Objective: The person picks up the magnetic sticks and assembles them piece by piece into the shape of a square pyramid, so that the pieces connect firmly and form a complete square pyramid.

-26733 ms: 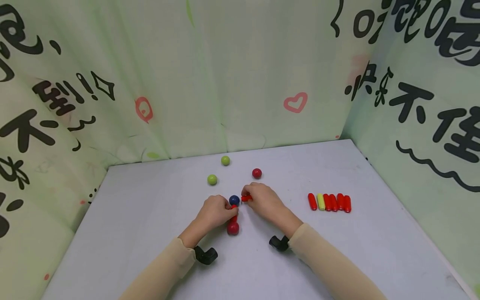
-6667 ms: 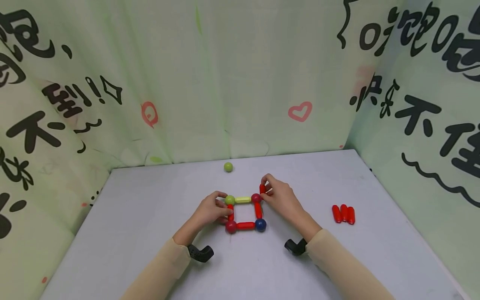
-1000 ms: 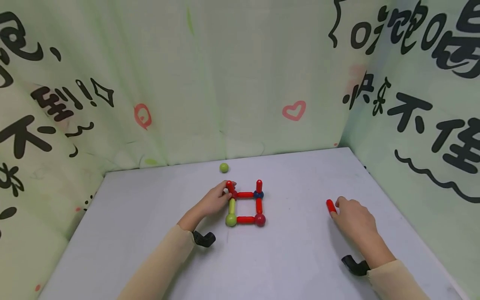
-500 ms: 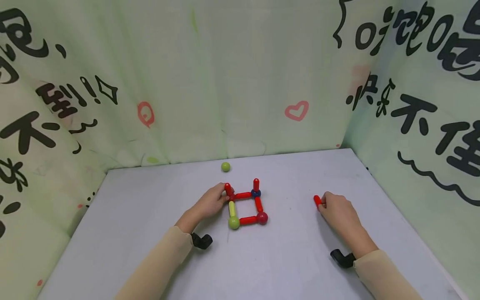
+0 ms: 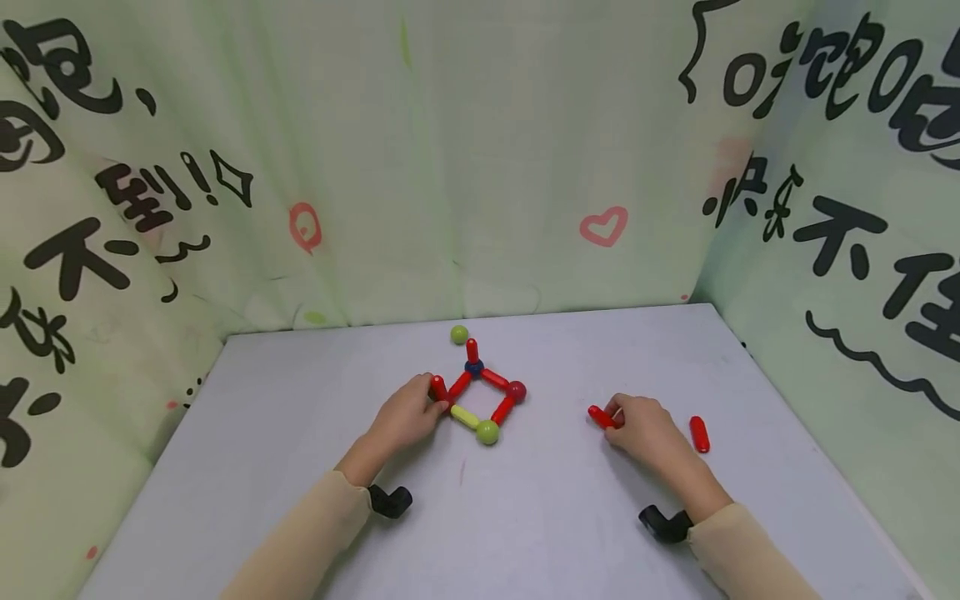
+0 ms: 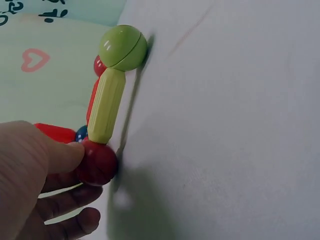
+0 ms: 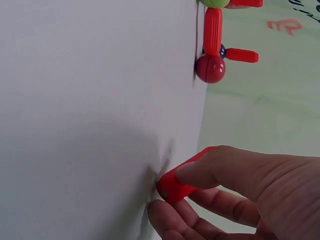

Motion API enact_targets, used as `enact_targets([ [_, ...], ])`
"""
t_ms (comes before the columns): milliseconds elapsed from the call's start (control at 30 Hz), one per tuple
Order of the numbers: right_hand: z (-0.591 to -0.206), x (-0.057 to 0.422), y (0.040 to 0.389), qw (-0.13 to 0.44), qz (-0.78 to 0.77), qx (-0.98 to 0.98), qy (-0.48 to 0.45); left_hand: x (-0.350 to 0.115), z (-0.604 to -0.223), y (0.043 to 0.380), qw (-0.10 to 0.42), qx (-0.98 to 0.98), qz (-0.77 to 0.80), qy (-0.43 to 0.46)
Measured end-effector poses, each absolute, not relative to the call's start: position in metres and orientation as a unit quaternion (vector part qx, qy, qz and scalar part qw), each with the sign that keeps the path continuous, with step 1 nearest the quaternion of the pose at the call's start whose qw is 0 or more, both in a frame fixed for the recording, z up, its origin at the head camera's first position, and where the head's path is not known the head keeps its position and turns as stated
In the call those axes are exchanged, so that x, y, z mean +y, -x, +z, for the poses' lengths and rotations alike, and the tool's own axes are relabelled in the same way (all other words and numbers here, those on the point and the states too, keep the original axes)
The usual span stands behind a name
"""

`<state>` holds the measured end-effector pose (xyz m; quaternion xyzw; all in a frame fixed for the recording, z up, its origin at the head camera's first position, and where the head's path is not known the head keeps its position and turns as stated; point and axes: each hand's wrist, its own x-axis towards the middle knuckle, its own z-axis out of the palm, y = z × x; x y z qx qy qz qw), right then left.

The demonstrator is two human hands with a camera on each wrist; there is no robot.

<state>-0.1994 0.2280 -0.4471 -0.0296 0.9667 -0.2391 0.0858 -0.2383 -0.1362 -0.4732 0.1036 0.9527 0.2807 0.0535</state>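
Observation:
My left hand [image 5: 405, 414] pinches a red ball [image 6: 98, 164] at the left corner of a square of magnetic rods and balls. A yellow-green rod [image 5: 465, 417] runs from that ball to a green ball [image 5: 487, 432]. Red rods form the other sides, meeting at a second red ball [image 5: 515, 391] and a blue ball [image 5: 474, 367]. One red rod [image 5: 472, 350] stands up from the blue ball, another [image 5: 438, 387] at the held corner. Farther right, my right hand [image 5: 643, 425] holds a loose red rod [image 7: 177, 182] between thumb and fingers, close above the table.
A spare green ball [image 5: 459, 334] lies near the back edge of the white table [image 5: 315, 358], behind the square. Another red rod [image 5: 699, 434] lies to the right of my right hand. Printed curtains [image 5: 510, 167] enclose the table's back and sides.
Since earlier, two balls and a rod have become a square with two upright rods. Within the last second, the square has turned at the left hand, and the right hand has carried its rod leftward.

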Motion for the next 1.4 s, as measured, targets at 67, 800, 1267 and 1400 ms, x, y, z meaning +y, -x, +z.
enact_targets([
  [67, -0.447, 0.222, 0.201, 0.085, -0.252, 0.963, 0.031, -0.136, -0.473, 0.237, 0.057, 0.949, 0.289, -0.114],
  [800, -0.434, 0.142, 0.239, -0.026, -0.306, 0.949, 0.077, -0.114, -0.469, 0.216, 0.140, 0.900, 0.335, -0.244],
  [1267, -0.449, 0.128, 0.247, 0.006, -0.305, 0.950, 0.067, -0.112, -0.468, 0.215, 0.137, 0.899, 0.342, -0.236],
  [1400, -0.448, 0.132, 0.244, 0.007, -0.300, 0.951, 0.066, -0.113, -0.469, 0.215, 0.138, 0.899, 0.343, -0.235],
])
